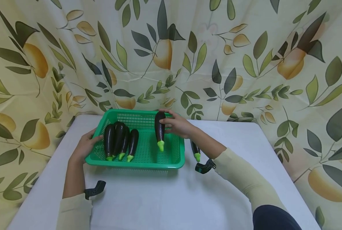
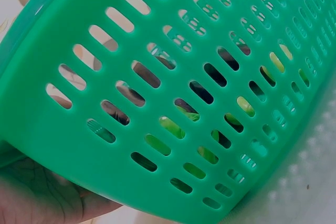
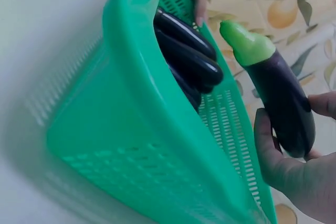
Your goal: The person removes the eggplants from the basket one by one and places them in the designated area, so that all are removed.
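My right hand (image 1: 178,124) grips a dark purple eggplant (image 1: 159,126) above the right part of a green plastic basket (image 1: 136,164). Its green stem end points down toward me in the head view; in the right wrist view, fingers and thumb hold the rounder end of the eggplant (image 3: 283,98). At the basket's left side, my left hand (image 1: 83,147) grips the rim, thumb over the edge. Several eggplants (image 1: 133,143) lie side by side in the left half of the basket, stems toward me. Through the slots of the basket wall (image 2: 68,140), green stems show.
Another eggplant (image 1: 195,150) lies on the white table (image 1: 136,201) right of the basket, partly hidden under my right forearm. A curtain (image 1: 171,80) printed with fruit and leaves hangs behind the table. Black camera mounts (image 1: 95,189) are on both wrists.
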`<action>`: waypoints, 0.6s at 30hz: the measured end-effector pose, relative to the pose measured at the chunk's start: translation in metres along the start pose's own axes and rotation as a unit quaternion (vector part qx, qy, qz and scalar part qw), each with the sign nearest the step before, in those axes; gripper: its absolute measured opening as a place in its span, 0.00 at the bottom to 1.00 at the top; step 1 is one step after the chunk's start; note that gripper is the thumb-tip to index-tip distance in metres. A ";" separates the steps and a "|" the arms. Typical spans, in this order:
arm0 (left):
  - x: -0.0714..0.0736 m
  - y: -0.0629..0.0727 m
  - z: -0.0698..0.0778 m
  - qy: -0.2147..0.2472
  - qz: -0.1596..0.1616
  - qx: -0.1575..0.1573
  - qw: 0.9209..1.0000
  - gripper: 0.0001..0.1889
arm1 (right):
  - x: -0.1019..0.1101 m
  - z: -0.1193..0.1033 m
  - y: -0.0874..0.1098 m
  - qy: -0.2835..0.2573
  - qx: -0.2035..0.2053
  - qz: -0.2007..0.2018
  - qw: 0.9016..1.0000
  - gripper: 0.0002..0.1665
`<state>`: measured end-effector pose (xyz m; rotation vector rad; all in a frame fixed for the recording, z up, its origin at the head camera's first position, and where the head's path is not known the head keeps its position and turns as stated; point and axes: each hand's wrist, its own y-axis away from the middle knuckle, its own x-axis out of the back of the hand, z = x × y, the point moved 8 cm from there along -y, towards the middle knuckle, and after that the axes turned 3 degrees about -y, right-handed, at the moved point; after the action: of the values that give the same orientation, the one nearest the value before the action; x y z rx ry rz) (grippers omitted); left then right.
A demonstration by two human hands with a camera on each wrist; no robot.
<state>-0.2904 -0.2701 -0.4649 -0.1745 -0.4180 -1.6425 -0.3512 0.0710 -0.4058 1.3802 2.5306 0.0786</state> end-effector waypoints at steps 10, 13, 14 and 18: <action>0.000 0.001 0.000 0.001 -0.003 -0.001 1.000 0.34 | 0.016 -0.003 0.016 0.023 0.020 0.007 1.000 0.39; 0.001 0.001 0.000 0.001 -0.003 -0.003 1.000 0.34 | 0.021 -0.005 0.023 0.022 0.022 0.022 0.999 0.38; 0.001 0.001 0.000 0.002 -0.003 -0.002 1.000 0.34 | 0.024 -0.006 0.026 0.022 0.022 0.028 0.999 0.38; 0.000 0.001 -0.001 0.008 -0.006 -0.002 1.000 0.34 | 0.035 -0.011 0.039 0.030 0.026 0.059 0.997 0.37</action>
<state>-0.2897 -0.2702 -0.4654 -0.1610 -0.4041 -1.6545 -0.3403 0.1220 -0.3960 1.5693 2.5136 0.0764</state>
